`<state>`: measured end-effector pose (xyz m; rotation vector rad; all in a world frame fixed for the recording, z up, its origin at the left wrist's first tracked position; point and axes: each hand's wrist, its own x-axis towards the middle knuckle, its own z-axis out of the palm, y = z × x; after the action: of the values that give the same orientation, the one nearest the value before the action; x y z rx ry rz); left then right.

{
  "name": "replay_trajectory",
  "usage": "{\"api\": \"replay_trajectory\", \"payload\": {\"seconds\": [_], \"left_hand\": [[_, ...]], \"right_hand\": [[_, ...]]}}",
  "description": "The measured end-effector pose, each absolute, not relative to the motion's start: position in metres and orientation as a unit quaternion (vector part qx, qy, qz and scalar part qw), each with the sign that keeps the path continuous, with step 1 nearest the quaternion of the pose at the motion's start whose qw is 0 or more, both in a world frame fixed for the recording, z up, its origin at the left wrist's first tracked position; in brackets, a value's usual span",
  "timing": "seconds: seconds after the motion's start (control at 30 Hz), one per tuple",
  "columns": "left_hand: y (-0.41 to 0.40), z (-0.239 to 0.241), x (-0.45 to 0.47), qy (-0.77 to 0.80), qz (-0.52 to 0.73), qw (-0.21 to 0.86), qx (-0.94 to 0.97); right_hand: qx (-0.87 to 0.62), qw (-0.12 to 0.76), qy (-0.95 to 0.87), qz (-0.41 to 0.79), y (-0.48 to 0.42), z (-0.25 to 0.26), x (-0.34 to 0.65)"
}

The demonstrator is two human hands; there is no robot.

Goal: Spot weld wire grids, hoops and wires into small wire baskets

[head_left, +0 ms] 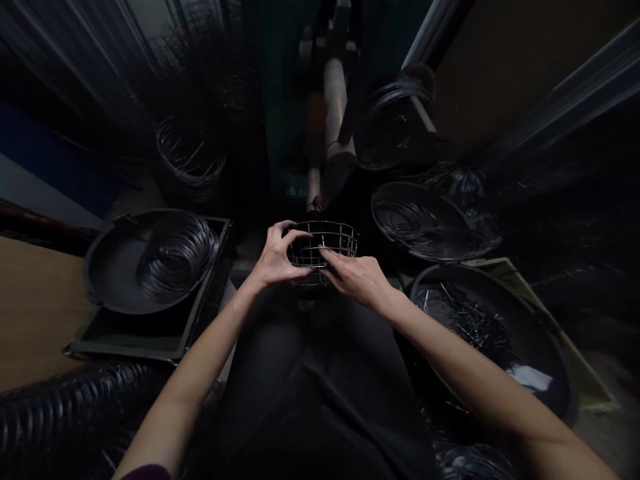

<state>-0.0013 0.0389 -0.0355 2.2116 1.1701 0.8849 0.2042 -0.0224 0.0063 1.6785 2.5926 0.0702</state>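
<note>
A round wire basket (345,235) of thin metal rods sits over my lap, just in front of the machine's lower arm. My left hand (280,257) grips its left side, thumb below and fingers curled over the upper part. From the right, my right hand (357,277) reaches to the front of the basket, its fingertips pinching a short metal wire (313,249) that lies across the basket's side. The far end of this wire is hard to make out against the mesh. Part of the basket's left side is hidden behind my left fingers.
A machine with a thick cylindrical arm (336,100) stands ahead. At left, a dark basin (113,267) with stacked wire rings (175,257) rests on a green crate (135,343). At right are a basin (545,333) of short rods (475,320) and another of wire rings (405,220).
</note>
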Motion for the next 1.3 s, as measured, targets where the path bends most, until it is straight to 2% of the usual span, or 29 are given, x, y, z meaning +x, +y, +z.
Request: {"api": "replay_trajectory", "payload": {"seconds": [0.3, 0.77, 0.97, 1.3], "left_hand": [[0.062, -0.035, 0.009, 0.434, 0.361, 0.245, 0.788], [0.086, -0.031, 0.007, 0.429, 0.352, 0.254, 0.792], [0.089, -0.026, 0.005, 0.429, 0.347, 0.276, 0.787], [0.113, -0.021, 0.007, 0.441, 0.349, 0.275, 0.780]], "right_hand": [[0.503, -0.097, 0.850, 0.123, 0.003, -0.007, 0.218], [0.483, -0.123, 0.852, 0.159, 0.027, -0.006, 0.219], [0.522, -0.128, 0.835, 0.116, 0.022, 0.001, 0.216], [0.602, -0.231, 0.760, 0.077, 0.031, -0.003, 0.220]]}}
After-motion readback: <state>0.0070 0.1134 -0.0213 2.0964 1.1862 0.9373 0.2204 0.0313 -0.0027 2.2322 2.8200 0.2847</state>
